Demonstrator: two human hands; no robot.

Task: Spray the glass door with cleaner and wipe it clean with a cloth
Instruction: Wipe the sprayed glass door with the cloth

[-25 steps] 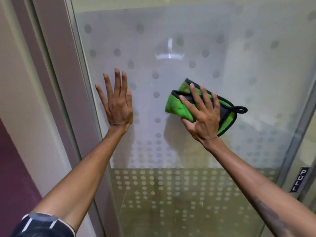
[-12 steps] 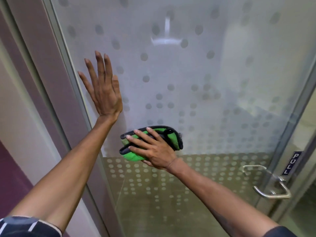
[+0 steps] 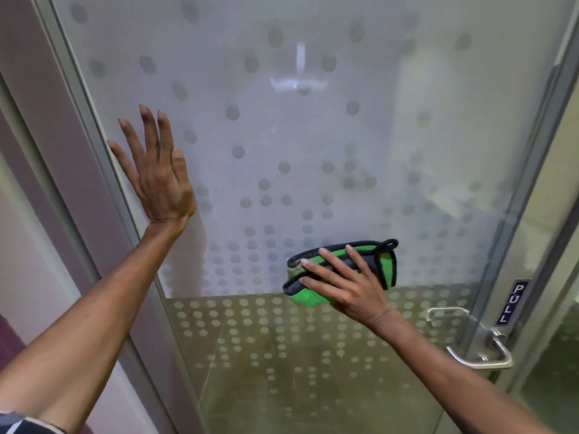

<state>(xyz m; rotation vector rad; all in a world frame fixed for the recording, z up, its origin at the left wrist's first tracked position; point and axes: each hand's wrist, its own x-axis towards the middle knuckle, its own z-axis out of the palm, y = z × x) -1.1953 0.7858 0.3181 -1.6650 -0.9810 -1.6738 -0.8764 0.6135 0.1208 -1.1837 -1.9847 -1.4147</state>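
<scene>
A frosted glass door (image 3: 313, 136) with a pattern of grey dots fills the view. My right hand (image 3: 347, 286) lies flat on a folded green cloth with black trim (image 3: 387, 264), pressing it against the glass at the lower edge of the frosted band. My left hand (image 3: 156, 173) rests flat on the glass near the door's left edge, fingers spread and pointing up, holding nothing. No spray bottle is in view.
A metal door frame (image 3: 94, 145) runs along the left edge, with a mauve wall beside it. At the lower right are a metal lever handle (image 3: 479, 355) and a blue PULL sign (image 3: 512, 302) on the right frame.
My right hand has slid the cloth down from the upper middle to the lower left, then rightward along the bottom of the frosted band. My left hand stays flat on the glass.
</scene>
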